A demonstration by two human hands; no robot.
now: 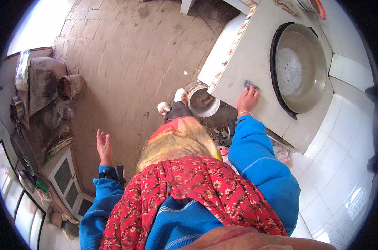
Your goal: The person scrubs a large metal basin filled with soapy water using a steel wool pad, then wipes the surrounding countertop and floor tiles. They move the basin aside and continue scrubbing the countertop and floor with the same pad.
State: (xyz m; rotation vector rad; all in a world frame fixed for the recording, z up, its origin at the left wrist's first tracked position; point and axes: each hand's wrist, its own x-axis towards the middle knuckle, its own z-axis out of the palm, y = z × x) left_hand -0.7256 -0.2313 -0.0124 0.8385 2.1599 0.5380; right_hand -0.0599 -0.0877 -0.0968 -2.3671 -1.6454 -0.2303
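My right hand [248, 99] rests on the pale tiled stove counter [239, 72], its fingers gripping a dark grey scouring pad [247, 84] pressed to the surface. To the right of that hand, a large metal wok [314, 68] is set into the counter within a black rim [274, 62]. Foamy, cloudy water [289, 70] lies at the bottom of the wok. My left hand [104, 148] is held out in the air over the floor at the left, fingers apart and holding nothing.
A white bucket [212, 109] with reddish-brown lumps in it stands by my feet, against the counter's corner. White wall tiles [339, 147] border the counter. A brown pot [78, 86], a pan [17, 109] and stacked items line the left side. Plates [317, 8] lie at the far right.
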